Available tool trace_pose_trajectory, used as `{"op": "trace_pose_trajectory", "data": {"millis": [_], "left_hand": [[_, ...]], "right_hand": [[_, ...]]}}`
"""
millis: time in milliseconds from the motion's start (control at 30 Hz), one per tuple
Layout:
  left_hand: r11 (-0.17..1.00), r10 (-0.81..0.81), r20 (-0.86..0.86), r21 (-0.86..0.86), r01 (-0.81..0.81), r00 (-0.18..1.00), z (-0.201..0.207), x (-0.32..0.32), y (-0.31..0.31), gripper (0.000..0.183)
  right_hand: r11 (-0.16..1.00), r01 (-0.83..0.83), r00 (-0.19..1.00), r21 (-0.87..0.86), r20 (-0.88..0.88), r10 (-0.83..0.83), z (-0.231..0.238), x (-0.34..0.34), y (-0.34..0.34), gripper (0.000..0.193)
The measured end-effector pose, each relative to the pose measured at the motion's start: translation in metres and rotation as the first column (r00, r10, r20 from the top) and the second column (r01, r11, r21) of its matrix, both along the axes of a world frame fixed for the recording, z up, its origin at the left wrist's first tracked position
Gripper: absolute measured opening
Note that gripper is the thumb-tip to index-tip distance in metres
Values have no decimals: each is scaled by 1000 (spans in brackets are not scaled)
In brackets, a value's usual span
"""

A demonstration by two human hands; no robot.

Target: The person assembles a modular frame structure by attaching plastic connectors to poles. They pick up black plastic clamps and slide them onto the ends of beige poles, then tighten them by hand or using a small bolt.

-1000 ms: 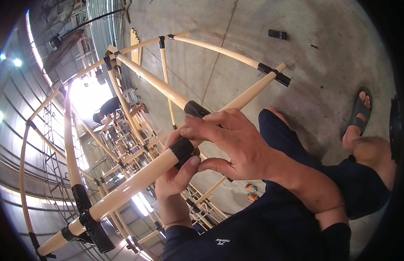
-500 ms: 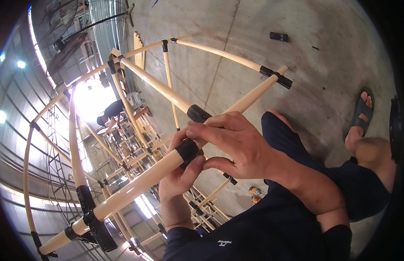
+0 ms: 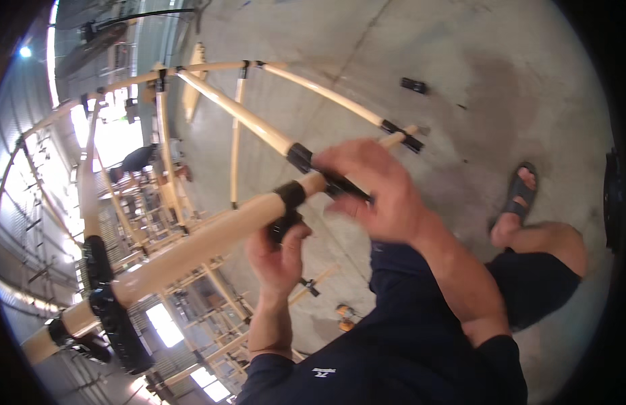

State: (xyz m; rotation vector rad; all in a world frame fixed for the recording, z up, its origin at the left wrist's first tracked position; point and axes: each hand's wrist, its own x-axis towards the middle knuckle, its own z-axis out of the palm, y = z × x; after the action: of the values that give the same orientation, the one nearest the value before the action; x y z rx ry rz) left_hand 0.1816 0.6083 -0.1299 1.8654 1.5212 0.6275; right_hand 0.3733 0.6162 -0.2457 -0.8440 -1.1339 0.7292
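A thick beige pipe [image 3: 198,233] runs diagonally from the lower left toward my hands. Around it sits a black pipe joint [image 3: 289,196], whose lower part my left hand [image 3: 276,260] grips from below, thumb pressed to its side. My right hand [image 3: 387,192] is over the pipe's far end, beside a dark joint piece [image 3: 347,187]; its fingers are smeared by motion, so whether they grip that piece is unclear. Just left of these fingers, another black joint [image 3: 299,157] caps a slanting beige pipe [image 3: 242,118].
Black joints [image 3: 114,324] link the lower-left pipes. More pipe framework stands beyond, with a person [image 3: 139,158] bent over at the far left. On the concrete floor [image 3: 475,121] lie a loose black piece [image 3: 414,85] and an orange power tool [image 3: 347,317]. My sandalled foot [image 3: 519,196] is at right.
My right hand has pulled away from my left, up and to the right. My left hand stays at the joint under the pipe. The whole view has shifted slightly.
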Motion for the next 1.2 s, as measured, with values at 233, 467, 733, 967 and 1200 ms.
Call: {"op": "trace_pose_trajectory", "data": {"millis": [233, 467, 733, 967, 1200], "left_hand": [[991, -119, 257, 84, 100, 959, -12, -9, -5, 41], [987, -110, 269, 146, 72, 957, -27, -6, -3, 44], [989, -145, 308, 76, 128, 940, -22, -8, -5, 46], [994, -102, 462, 70, 78, 881, -30, -7, -4, 43], [982, -185, 414, 57, 178, 891, -31, -21, 9, 42]], "right_hand": [[258, 596, 773, -760, 457, -440, -258, 112, -3, 32], [527, 489, 660, -695, 690, 297, -341, 76, -116, 20], [499, 500, 658, -708, 685, 313, -353, 64, -99, 20], [745, 252, 968, -618, 150, -203, -186, 77, 31, 20], [844, -301, 943, -445, -10, 331, 54, 46, 81, 16]]}}
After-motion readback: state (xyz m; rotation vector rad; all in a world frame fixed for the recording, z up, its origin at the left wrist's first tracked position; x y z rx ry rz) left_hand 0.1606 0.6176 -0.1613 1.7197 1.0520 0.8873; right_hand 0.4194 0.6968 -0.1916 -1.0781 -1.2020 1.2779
